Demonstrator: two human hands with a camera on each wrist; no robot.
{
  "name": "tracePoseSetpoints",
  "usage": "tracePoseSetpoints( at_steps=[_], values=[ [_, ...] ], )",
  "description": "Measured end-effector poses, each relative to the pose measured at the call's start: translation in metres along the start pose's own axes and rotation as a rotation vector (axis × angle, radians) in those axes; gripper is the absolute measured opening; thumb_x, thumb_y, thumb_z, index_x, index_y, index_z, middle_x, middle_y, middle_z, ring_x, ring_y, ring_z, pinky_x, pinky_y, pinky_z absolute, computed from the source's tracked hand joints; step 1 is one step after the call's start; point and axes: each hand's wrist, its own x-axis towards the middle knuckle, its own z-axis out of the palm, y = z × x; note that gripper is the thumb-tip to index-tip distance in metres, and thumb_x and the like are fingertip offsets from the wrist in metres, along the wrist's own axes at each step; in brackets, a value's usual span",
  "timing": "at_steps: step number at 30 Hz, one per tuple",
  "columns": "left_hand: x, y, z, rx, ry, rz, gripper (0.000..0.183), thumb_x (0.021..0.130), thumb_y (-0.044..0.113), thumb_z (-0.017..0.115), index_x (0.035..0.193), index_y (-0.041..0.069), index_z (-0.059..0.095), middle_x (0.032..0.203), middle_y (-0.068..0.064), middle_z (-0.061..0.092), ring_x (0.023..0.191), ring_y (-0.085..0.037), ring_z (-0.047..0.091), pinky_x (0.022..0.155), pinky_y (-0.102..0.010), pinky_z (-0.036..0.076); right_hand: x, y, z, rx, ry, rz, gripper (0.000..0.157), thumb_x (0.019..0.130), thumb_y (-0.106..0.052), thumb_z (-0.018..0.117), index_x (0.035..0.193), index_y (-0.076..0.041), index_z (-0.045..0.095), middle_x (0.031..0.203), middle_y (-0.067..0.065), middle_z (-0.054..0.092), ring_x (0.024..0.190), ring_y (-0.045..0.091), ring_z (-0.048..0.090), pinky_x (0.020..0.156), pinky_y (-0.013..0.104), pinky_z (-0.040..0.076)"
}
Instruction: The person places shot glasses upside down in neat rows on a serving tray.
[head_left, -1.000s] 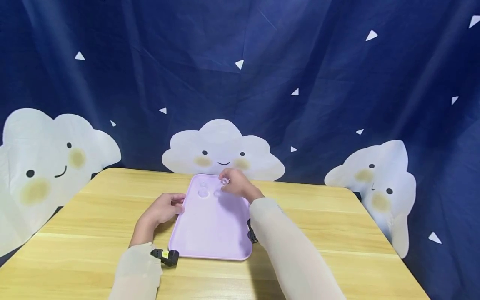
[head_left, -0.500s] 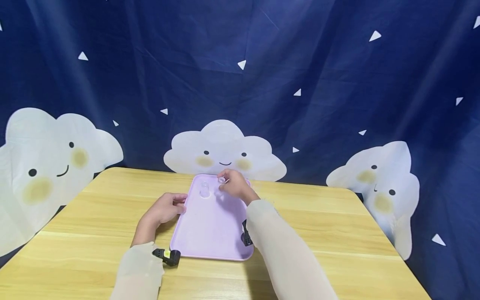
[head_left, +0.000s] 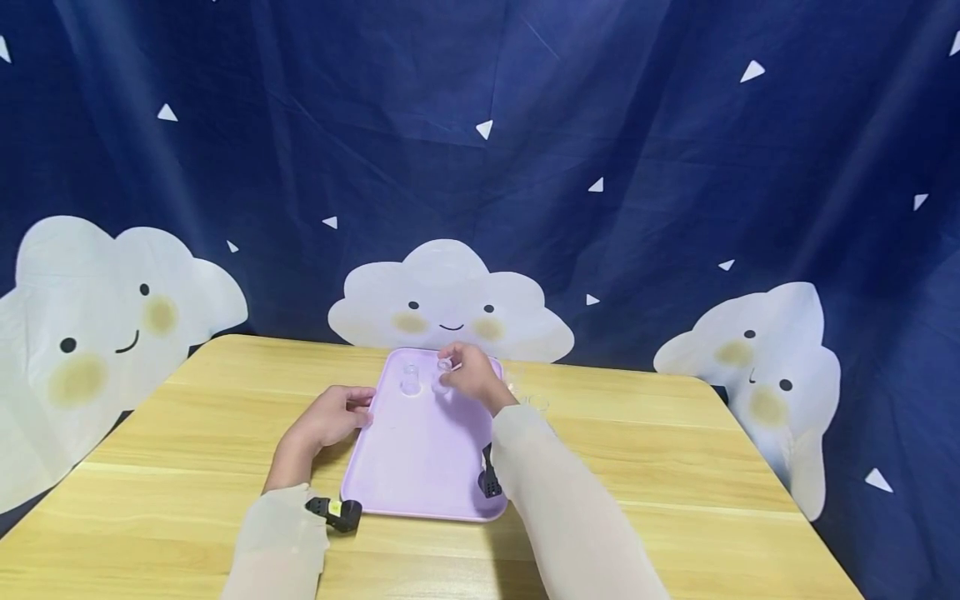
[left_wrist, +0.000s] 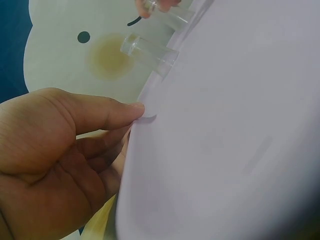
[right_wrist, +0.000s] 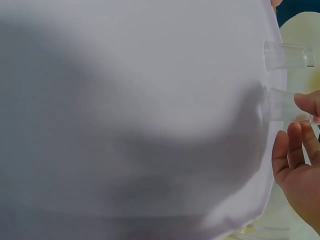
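Note:
A lilac tray lies on the wooden table. My left hand grips its left rim; in the left wrist view the thumb lies on the rim, the other fingers partly hidden behind it. Near the tray's far edge stands a small clear bottle with a narrower neck. To its right, my right hand pinches a second, similar bottle by the neck. This bottle is upright, its base close over the tray. Fingers cover most of its top.
Several clear, thin-edged pieces lie on the table right of the tray, partly behind the right sleeve. A dark blue cloth with printed clouds hangs behind the table's far edge.
My right hand has moved slightly left and then a little lower with the pinched bottle. The clear pieces right of the tray have come out from behind the sleeve. My left hand stays on the rim.

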Motion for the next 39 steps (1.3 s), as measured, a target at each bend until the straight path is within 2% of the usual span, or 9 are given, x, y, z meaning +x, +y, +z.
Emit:
tracePoseSetpoints(
  at_steps=[9,17,22,26,29,39],
  values=[
    [0.0,0.0,0.0,-0.001,0.004,-0.006,0.046,0.092,-0.001,0.063,0.137,-0.009,0.058,0.125,-0.022,0.067,0.109,-0.031,0.063,0.103,-0.053,0.047,-0.001,0.004,0.005,0.013,0.011,0.007,0.037,0.079,0.006,0.074,0.115,-0.003,0.069,0.102,0.011,0.068,0.091,0.021,0.061,0.079,0.03,0.052],
    [-0.001,0.0,0.0,0.005,0.001,-0.004,0.046,0.092,0.0,0.063,0.137,-0.01,0.058,0.126,-0.023,0.067,0.11,-0.032,0.062,0.103,-0.053,0.046,-0.005,0.0,-0.001,-0.019,0.003,0.018,0.036,0.081,0.003,0.075,0.116,-0.004,0.069,0.107,0.011,0.069,0.098,0.024,0.064,0.087,0.035,0.054],
    [-0.001,0.0,0.001,0.005,-0.002,-0.018,0.046,0.093,0.0,0.063,0.138,-0.009,0.058,0.127,-0.022,0.067,0.112,-0.032,0.062,0.105,-0.054,0.045,-0.005,-0.008,-0.014,-0.046,-0.008,-0.036,0.037,0.084,0.002,0.073,0.12,0.001,0.067,0.111,0.018,0.07,0.104,0.027,0.066,0.093,0.036,0.053],
    [-0.002,0.002,0.0,0.006,-0.008,-0.009,0.047,0.093,0.0,0.062,0.138,-0.01,0.057,0.128,-0.024,0.066,0.112,-0.034,0.062,0.104,-0.054,0.047,-0.004,-0.015,-0.029,-0.006,-0.013,-0.089,0.036,0.085,0.006,0.071,0.12,0.005,0.065,0.111,0.024,0.068,0.101,0.03,0.067,0.088,0.034,0.056],
    [-0.002,0.003,-0.001,0.007,-0.014,-0.005,0.047,0.093,-0.001,0.061,0.139,-0.01,0.056,0.129,-0.024,0.065,0.112,-0.034,0.062,0.103,-0.053,0.047,-0.005,-0.021,-0.042,0.011,-0.015,-0.107,0.034,0.086,0.007,0.071,0.12,0.003,0.066,0.109,0.024,0.068,0.099,0.031,0.068,0.085,0.033,0.057],
    [0.0,0.0,0.0,0.005,-0.009,-0.001,0.046,0.093,0.0,0.061,0.138,-0.009,0.057,0.128,-0.023,0.066,0.113,-0.033,0.061,0.105,-0.054,0.046,-0.019,-0.026,-0.084,-0.091,-0.023,-0.159,0.036,0.089,0.001,0.07,0.125,0.001,0.065,0.113,0.02,0.068,0.105,0.032,0.068,0.091,0.038,0.057]
  ],
)
